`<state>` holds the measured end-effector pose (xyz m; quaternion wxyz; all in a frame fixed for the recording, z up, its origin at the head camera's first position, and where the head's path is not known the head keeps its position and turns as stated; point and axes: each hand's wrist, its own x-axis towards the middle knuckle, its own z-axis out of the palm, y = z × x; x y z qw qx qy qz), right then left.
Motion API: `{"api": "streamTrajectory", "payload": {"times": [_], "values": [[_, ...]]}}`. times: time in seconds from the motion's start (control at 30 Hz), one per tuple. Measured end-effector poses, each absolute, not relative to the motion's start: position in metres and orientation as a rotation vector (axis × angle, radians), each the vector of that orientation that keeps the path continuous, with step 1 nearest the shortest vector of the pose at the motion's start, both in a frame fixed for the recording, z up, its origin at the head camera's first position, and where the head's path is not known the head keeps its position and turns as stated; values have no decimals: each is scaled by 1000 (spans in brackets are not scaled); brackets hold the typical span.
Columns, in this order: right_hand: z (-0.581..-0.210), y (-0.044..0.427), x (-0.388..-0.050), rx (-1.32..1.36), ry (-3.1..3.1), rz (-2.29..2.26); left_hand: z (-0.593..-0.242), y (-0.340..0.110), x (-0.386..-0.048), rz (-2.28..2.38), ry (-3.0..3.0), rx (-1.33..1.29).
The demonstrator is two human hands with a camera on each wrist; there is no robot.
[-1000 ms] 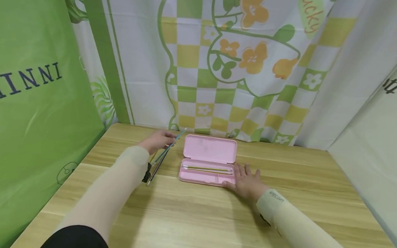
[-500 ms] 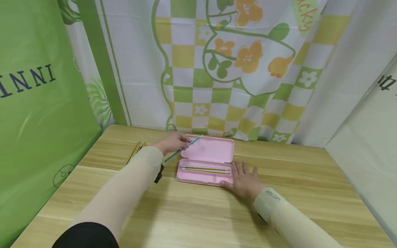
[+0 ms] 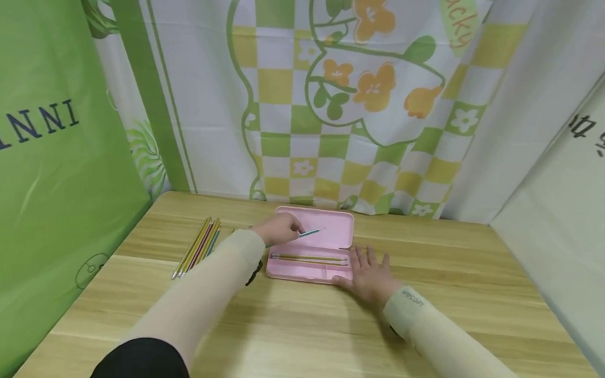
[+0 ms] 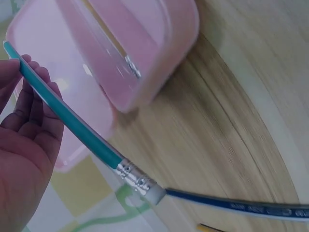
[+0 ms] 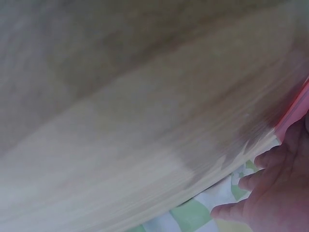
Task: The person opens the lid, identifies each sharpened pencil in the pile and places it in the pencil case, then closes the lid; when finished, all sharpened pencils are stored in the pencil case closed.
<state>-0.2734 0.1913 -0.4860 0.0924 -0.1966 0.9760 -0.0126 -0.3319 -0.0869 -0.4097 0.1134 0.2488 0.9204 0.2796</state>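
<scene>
The left hand [image 3: 279, 229] pinches a teal pencil [image 4: 72, 121] between thumb and fingers, above the open pink pencil case [image 3: 295, 271]; its silver ferrule and white eraser point away from the fingers. Yellow-striped pencils [image 3: 311, 259] lie in the case's long compartment. With fingers spread, the right hand [image 3: 371, 279] rests against the case's right end, thumb at its front corner. In the right wrist view, that hand [image 5: 280, 188] touches the pink edge [image 5: 294, 106].
Several pencils [image 3: 198, 247] lie side by side on the wooden table [image 3: 310, 337], left of the case. A dark blue pencil [image 4: 241, 205] lies near the case. Behind the table hangs a patterned curtain [image 3: 282, 87]; a green sheet [image 3: 41, 197] hangs at left.
Holding the teal pencil, my left hand has moved right, from beside the case to above it. The right hand has stayed at the case's end. The camera view has shifted slightly.
</scene>
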Motion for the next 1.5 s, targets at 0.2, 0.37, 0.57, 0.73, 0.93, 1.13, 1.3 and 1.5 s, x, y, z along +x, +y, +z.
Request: {"api": "streamTrajectory", "payload": {"times": [0.2, 0.37, 0.57, 0.73, 0.93, 1.13, 1.3, 1.5], "values": [[-482, 188, -270, -586, 2905, -17, -411, -70, -331, 742, 2679, 752], [-482, 188, -270, -598, 2918, 11, -415, -57, -332, 703, 2682, 814], [-477, 186, -263, -582, 2901, -40, -430, -41, -338, 662, 2713, 904], [-475, 186, -260, -588, 2902, -46, -442, -33, -342, 649, 2728, 918], [-485, 188, -266, -636, 2922, -34, -447, -33, -342, 654, 2742, 927], [-492, 189, -272, -644, 2915, -72, -451, -33, -339, 635, 2746, 898], [-489, 190, -272, -644, 2918, -86, -452, -34, -339, 660, 2741, 852], [-480, 188, -269, -608, 2882, -96, -448, -43, -342, 818, 2763, 815]]}}
